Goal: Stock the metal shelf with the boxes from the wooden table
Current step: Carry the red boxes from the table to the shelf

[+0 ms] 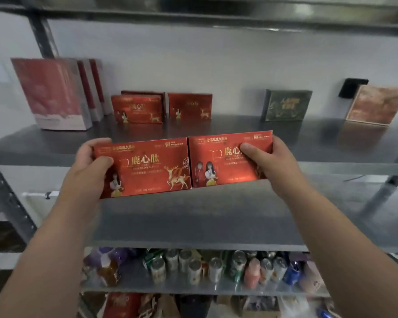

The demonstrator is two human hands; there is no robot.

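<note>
Left grip (93,158), right grip (265,160) hold boxes (152,168)

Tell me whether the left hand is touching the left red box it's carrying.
Touching. The head view shows the left hand holding the left red box, with the thumb pressed on its front face and the fingers curled over its upper left corner.

The left held box (147,166) is red with gold lettering and a gold-and-white deer; the right held box (225,157) shows the same red and gold. A dark green box (286,105) carries gold ornament, the tall boxes (51,92) fade from red to white, the metal shelf (308,143) is plain grey
</note>
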